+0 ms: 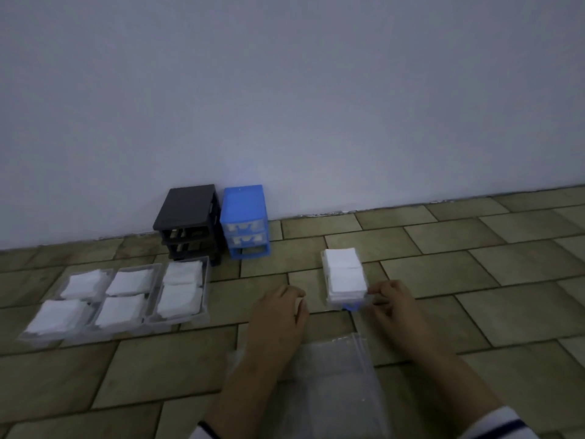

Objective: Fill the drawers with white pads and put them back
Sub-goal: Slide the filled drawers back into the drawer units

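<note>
**Pads stacked high in a clear drawer on a tiled floor**

A clear plastic bag (332, 384) lies crumpled on the tiled floor (474, 280) nearest the camera, between the person's two forearms, each ending in a white cuff with a dark stripe. Just beyond it, the left hand (281, 308) rests knuckles-up on the tiles, its fingers curled around a small white pad (298, 303) that shows at the fingertips. The right hand (391, 301) has its fingers curled against the near right corner of a clear drawer (348, 304), which sits on the floor piled with white pads (345, 274) standing well above its rim; whether the fingers actually pinch the drawer's edge is lost in the blur. To the left, three more clear drawers (177, 318) lie side by side, touching, each holding two stacks of white pads. Farther back, against the pale wall (285, 90), a black drawer cabinet (186, 217) stands with its slots open, and a blue drawer cabinet (245, 220) beside it holds two filled drawers above an open bottom slot.
</note>
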